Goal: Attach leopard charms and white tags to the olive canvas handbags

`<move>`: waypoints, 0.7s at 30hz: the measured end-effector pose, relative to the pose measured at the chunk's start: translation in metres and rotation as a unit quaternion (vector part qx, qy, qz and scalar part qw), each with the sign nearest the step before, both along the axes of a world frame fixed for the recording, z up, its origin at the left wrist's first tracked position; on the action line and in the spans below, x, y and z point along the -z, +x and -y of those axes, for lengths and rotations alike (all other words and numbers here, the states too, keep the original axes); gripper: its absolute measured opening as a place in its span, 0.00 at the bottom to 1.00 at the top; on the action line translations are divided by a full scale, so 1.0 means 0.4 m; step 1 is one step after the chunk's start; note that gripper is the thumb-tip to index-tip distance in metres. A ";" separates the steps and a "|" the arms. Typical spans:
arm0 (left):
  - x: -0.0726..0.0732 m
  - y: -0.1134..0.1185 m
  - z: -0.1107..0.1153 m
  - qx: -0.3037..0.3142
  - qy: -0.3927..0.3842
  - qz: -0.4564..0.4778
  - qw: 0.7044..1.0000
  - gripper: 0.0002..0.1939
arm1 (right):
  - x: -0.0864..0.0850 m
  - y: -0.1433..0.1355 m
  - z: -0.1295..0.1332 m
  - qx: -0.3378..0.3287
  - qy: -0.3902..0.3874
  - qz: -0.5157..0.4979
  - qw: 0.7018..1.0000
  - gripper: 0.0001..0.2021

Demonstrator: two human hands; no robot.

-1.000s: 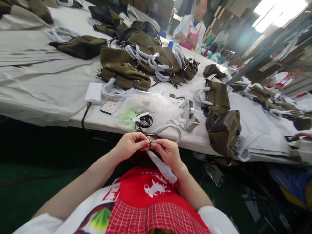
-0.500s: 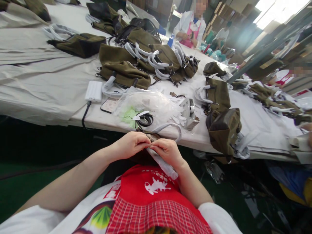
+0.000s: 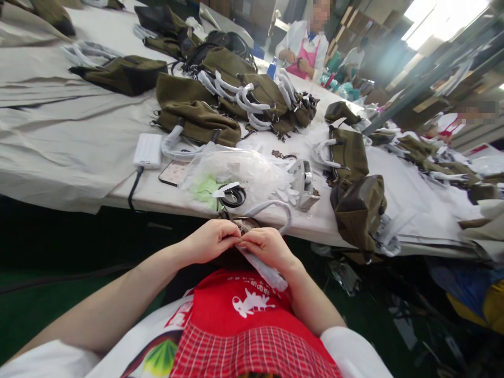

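A handbag (image 3: 248, 224) is between me and the table edge, mostly hidden by my hands; its light lining shows at the opening. One wrapped handle (image 3: 286, 211) arches up on the table side, and the other wrapped handle (image 3: 268, 274) hangs against my red apron. My left hand (image 3: 208, 240) is closed in a pinch at the bag's opening. Opposite it, my right hand (image 3: 270, 248) pinches at the same spot, fingertips almost touching the left ones. The exact part between the fingers is too small to make out. A coiled black strap (image 3: 233, 195) lies just beyond.
Clear plastic bags (image 3: 244, 168) are heaped before me, by a metal dispenser (image 3: 305, 184). A phone (image 3: 173, 173) and a white power bank (image 3: 148, 150) with a cable sit left. Olive handbags (image 3: 197, 123) cover the table (image 3: 79, 147) further back. A co-worker (image 3: 305, 50) stands across.
The view has shifted slightly, so the table things sit a little further left. Both hands stay pinched at the bag's opening, with only small finger movement.
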State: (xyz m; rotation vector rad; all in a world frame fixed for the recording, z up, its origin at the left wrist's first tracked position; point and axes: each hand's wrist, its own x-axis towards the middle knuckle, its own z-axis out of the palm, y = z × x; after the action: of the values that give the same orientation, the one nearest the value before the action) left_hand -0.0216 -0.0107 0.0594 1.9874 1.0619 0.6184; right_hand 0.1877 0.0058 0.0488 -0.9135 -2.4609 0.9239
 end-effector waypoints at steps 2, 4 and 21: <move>0.005 -0.013 -0.005 -0.030 -0.032 0.005 0.999 0.12 | 0.015 0.014 -0.007 0.064 -0.064 -0.066 0.994 0.09; 0.007 -0.036 -0.012 -0.070 -0.068 0.013 0.995 0.12 | 0.028 0.050 -0.012 0.140 -0.125 -0.100 0.977 0.12; 0.047 -0.078 -0.257 -0.275 -0.123 -0.269 0.915 0.18 | 0.161 0.080 0.095 0.139 -0.061 0.079 0.985 0.04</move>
State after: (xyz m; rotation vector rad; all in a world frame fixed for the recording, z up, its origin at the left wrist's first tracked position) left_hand -0.0528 0.0919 0.0404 1.6612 1.9713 0.1836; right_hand 0.2195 -0.0320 -0.0156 -1.3798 -2.3392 0.9431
